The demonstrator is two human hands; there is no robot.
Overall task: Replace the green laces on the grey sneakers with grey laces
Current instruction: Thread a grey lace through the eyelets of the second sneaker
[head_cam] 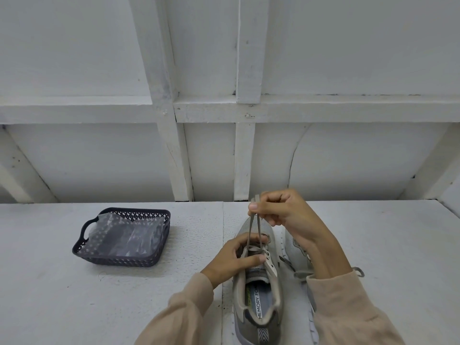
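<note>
On my feed the left sneaker [258,307] stands on the white surface [74,307] near the bottom edge, heel towards me and toe pointing away, with the words MEMORY FOAM partly readable on its insole. My right hand [286,215] is raised above its toe, and its fingers [254,206] pinch the two strands of the grey lace [251,230] together. Both strands run taut down to the lower eyelets. My left hand [239,255] grips the sneaker across the eyelet area, with its fingers [260,258] curled round the upper on either side of the strands.

The right sneaker [296,247] lies just beside the first, mostly hidden behind my right forearm and beige sleeve [348,314].

Well to the left on the surface sits a dark perforated basket [119,257] holding a crumpled clear plastic bag [124,232]. A white-painted wooden frame wall [174,108] rises at the far edge.
</note>
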